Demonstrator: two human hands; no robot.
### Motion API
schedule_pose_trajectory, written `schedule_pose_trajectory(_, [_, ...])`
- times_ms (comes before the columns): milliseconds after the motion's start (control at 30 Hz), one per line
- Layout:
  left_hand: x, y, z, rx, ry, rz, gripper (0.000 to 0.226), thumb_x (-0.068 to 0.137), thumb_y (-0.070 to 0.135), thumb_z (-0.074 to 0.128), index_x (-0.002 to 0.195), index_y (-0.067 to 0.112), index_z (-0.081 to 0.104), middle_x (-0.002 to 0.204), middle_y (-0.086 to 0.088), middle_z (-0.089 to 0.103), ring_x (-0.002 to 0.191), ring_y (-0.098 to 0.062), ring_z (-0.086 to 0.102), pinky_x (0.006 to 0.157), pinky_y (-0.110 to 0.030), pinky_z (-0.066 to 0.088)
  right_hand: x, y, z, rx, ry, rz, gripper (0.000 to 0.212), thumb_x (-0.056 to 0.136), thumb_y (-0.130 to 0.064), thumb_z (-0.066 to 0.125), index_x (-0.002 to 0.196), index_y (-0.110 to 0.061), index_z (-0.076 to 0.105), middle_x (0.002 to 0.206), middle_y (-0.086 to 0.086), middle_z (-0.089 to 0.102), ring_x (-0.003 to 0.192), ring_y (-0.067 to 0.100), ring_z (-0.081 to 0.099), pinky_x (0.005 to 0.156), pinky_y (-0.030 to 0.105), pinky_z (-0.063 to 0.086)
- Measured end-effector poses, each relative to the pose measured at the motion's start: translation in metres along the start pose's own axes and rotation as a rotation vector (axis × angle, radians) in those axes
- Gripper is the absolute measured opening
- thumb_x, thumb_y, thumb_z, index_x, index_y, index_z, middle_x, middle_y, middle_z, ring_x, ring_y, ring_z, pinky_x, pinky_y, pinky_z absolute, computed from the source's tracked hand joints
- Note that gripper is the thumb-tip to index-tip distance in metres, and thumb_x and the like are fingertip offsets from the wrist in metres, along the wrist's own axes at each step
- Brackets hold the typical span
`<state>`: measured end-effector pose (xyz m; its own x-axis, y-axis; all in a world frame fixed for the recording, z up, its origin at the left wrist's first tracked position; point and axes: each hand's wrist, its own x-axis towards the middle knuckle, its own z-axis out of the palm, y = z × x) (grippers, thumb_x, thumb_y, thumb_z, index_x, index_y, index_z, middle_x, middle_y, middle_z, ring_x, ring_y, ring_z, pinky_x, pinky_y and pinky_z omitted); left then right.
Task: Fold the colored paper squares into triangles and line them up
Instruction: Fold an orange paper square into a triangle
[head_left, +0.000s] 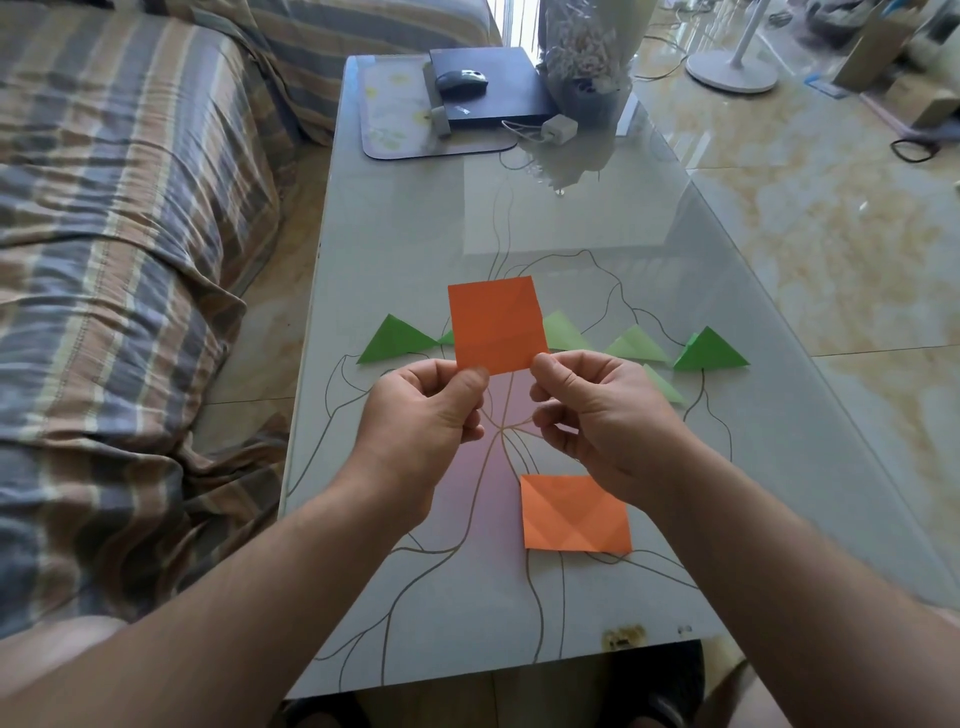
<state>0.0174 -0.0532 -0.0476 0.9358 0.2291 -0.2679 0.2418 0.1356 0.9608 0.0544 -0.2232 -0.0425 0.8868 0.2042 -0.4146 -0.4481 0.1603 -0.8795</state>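
An orange paper square (496, 325) is held up above the glass table (675, 291). My left hand (423, 415) pinches its lower left corner and my right hand (597, 415) pinches its lower right corner. A second creased orange square (574, 514) lies flat on the table below my right hand. Behind the held square runs a row of folded green triangles: a dark one (397, 340) at the left, pale ones (563, 332) (636, 345) in the middle, a dark one (709, 351) at the right. Another pale triangle (665, 387) pokes out beside my right hand.
A striped sofa (114, 270) runs along the table's left side. At the table's far end sit a mat (384, 119), a dark laptop (498, 88) with a mouse (461, 80) on it, a white charger (558, 128) and a wrapped bouquet (584, 62). A fan base (732, 67) stands on the floor at the right.
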Motion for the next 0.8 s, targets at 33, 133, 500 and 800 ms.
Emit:
schedule_pose_trajectory(33, [0.000,0.000,0.000,-0.006,0.008,-0.001,0.012,0.096,0.018,0.070,0.091,0.007,0.068,0.062,0.004,0.063,0.064,-0.015,0.060,0.071,-0.036,0.061,0.000,0.000,0.000,-0.015,-0.005,0.003,0.011,0.091,-0.023,0.075,0.082,-0.016,0.071,0.075,0.002,0.069,0.060,0.016,0.060,0.064,0.029,0.053])
schedule_pose_trajectory(133, [0.001,0.001,-0.001,-0.047,0.018,-0.021,0.015,0.098,0.021,0.067,0.090,0.009,0.067,0.063,0.005,0.062,0.063,-0.013,0.059,0.069,-0.033,0.060,0.000,0.001,-0.001,-0.103,-0.037,0.011,0.012,0.094,-0.021,0.074,0.084,-0.016,0.070,0.075,0.002,0.069,0.061,0.016,0.061,0.063,0.029,0.050])
schedule_pose_trajectory(500, [-0.008,-0.005,0.012,-0.205,-0.069,-0.142,0.007,0.094,0.020,0.071,0.093,0.015,0.075,0.078,-0.002,0.069,0.073,-0.015,0.061,0.075,-0.033,0.055,-0.002,0.002,0.008,-0.016,-0.086,0.017,0.013,0.093,-0.019,0.075,0.081,-0.016,0.069,0.075,0.004,0.066,0.061,0.018,0.060,0.066,0.031,0.050])
schedule_pose_trajectory(800, [-0.005,-0.004,0.011,-0.264,-0.015,-0.178,0.008,0.092,0.022,0.074,0.089,0.014,0.072,0.076,-0.001,0.069,0.068,-0.013,0.061,0.070,-0.031,0.054,-0.002,0.003,0.006,-0.015,-0.050,0.001,0.017,0.093,-0.017,0.075,0.077,-0.019,0.068,0.073,0.003,0.066,0.060,0.017,0.058,0.063,0.029,0.050])
